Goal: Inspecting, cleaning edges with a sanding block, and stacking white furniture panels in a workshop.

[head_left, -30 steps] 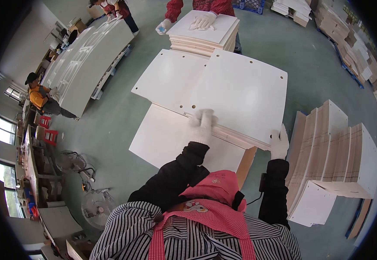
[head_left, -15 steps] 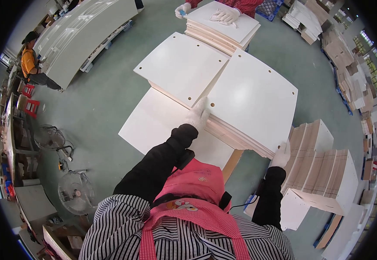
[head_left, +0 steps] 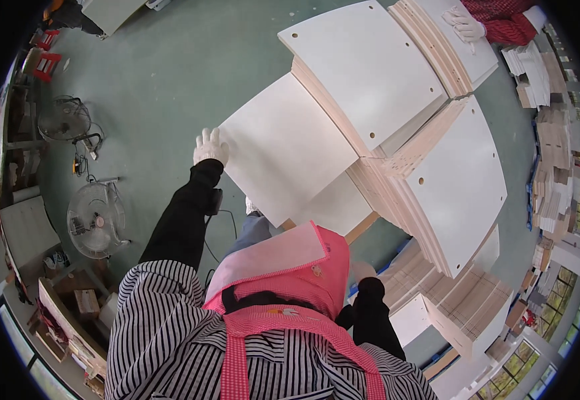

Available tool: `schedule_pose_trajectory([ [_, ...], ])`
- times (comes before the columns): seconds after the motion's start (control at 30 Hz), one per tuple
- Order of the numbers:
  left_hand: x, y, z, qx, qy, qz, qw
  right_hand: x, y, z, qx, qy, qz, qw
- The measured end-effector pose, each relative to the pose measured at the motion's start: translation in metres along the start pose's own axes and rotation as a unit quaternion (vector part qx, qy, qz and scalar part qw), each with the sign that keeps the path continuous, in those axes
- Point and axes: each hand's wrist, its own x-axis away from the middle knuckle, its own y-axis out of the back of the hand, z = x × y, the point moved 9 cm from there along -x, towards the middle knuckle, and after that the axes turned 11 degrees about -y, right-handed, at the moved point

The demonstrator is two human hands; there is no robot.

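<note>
The plain white panel (head_left: 283, 143) is lying just to the right of the left hand (head_left: 211, 148), which is the nearer one; its longer side seems to be running from upper left to lower right. This hand, in white knitted glove, is spreading its fingers and seems to be touching the panel's left corner, without closing on it. The right hand (head_left: 363, 271) is appearing only as a pale blur beside the pink apron (head_left: 280, 267); its state I cannot tell. Beyond the panel, an upper stack (head_left: 370, 73) and a right stack (head_left: 460, 183) are showing smooth, holed boards with pale, layered edges. Farther, a co-worker's gloved hand (head_left: 468, 28) is resting on boards.
</note>
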Motion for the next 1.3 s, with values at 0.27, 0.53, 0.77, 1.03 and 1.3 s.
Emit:
schedule_pose_trajectory([
  [0.27, -0.038, -0.023, -0.038, -0.123, -0.162, -0.094, 0.975, -0.104, 0.278, 0.204, -0.162, -0.105, -0.395, 0.898],
  [0.53, -0.038, -0.04, -0.046, -0.047, -0.098, -0.1, 0.989, -0.196, 0.359, 0.339, -0.191, -0.288, -0.384, 0.856],
  [0.77, -0.043, -0.042, -0.046, 0.008, -0.089, -0.07, 0.994, -0.224, 0.452, 0.437, -0.087, -0.097, -0.441, 0.888],
  [1.03, -0.041, -0.044, -0.047, -0.022, -0.109, -0.116, 0.987, -0.205, 0.431, 0.378, -0.064, 0.089, -0.513, 0.852],
  [1.3, -0.036, -0.048, -0.05, -0.093, -0.123, -0.165, 0.974, -0.147, 0.311, 0.21, -0.154, -0.142, -0.505, 0.837],
])
